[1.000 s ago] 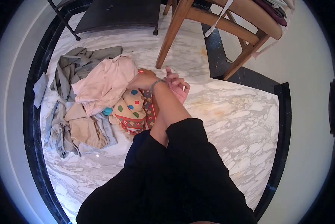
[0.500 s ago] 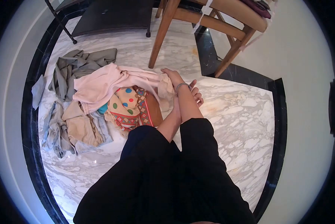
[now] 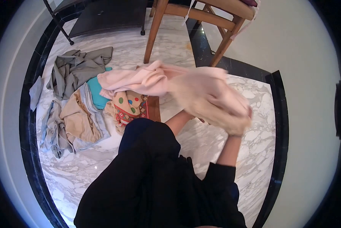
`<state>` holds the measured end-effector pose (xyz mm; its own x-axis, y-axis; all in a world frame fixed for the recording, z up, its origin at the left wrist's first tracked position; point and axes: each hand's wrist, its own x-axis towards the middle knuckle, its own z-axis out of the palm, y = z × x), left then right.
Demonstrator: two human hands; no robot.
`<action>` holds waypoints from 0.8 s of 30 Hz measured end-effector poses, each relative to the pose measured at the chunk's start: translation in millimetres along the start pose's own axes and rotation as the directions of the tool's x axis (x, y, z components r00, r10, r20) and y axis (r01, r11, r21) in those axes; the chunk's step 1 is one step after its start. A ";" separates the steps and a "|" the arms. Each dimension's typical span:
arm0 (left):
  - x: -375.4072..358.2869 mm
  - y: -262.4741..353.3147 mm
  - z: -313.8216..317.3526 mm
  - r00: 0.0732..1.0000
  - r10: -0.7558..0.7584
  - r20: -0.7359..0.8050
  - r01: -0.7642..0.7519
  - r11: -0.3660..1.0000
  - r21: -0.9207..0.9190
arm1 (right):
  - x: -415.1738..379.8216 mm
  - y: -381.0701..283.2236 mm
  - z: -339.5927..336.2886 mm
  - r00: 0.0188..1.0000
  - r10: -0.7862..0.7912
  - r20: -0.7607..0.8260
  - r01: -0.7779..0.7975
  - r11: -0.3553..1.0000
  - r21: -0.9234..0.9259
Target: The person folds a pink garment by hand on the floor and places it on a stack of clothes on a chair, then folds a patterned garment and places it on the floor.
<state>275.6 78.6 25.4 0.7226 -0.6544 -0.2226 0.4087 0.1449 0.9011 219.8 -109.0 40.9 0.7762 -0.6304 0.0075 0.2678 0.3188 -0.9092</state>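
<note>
Pink garment [image 3: 170, 79]: lifted above the clothes pile [image 3: 83, 110], stretched rightward, draped over both hands; right hand [image 3: 235, 121] buried in cloth, left hand hidden. Finger state: cannot tell. Wooden chair [image 3: 201, 19] beyond the pile.

You are looking at a pale pink garment [image 3: 185, 81] across the middle, a cream cloth with coloured dots [image 3: 129, 106] below it, a teal piece [image 3: 97, 93], grey clothes [image 3: 77, 66] upper left, a tan garment [image 3: 79, 121], and a white-grey marbled floor [image 3: 216, 140] bordered in black.
</note>
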 end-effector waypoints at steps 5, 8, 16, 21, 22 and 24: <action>17.6 -14.3 -0.9 0.992 0.108 0.059 -0.123 0.878 0.462 | -29.5 -97.3 -123.2 0.899 -0.240 -0.366 0.257 0.966 -0.003; 45.0 -39.7 -3.1 0.997 0.055 -0.057 -0.008 0.785 0.619 | -61.2 -141.6 -180.1 0.828 -0.337 -0.448 0.353 0.934 -0.050; 54.0 -47.7 -10.1 0.970 -0.011 -0.244 0.203 0.593 0.780 | -118.6 -198.1 -245.6 0.769 -0.442 -0.462 0.452 0.887 -0.095; 67.4 -69.8 -19.0 0.994 -0.065 -0.088 0.108 0.454 0.884 | -95.5 -181.4 -208.1 0.979 -0.189 0.080 0.198 0.974 -0.110; 72.2 -81.0 -21.0 0.997 -0.048 -0.067 0.082 0.460 0.884 | -91.3 -174.9 -177.1 0.981 -0.046 0.186 0.096 0.957 -0.273; 79.4 -95.6 -22.2 1.000 -0.013 -0.025 0.028 0.468 0.883 | -95.0 -164.9 -116.3 0.976 0.202 0.075 -0.077 0.653 -0.753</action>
<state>306.3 29.3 -86.7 0.7311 -0.6374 -0.2433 -0.2808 -0.6061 0.7442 35.5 -184.0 141.7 0.8551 -0.4978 -0.1450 -0.3148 -0.2763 -0.9080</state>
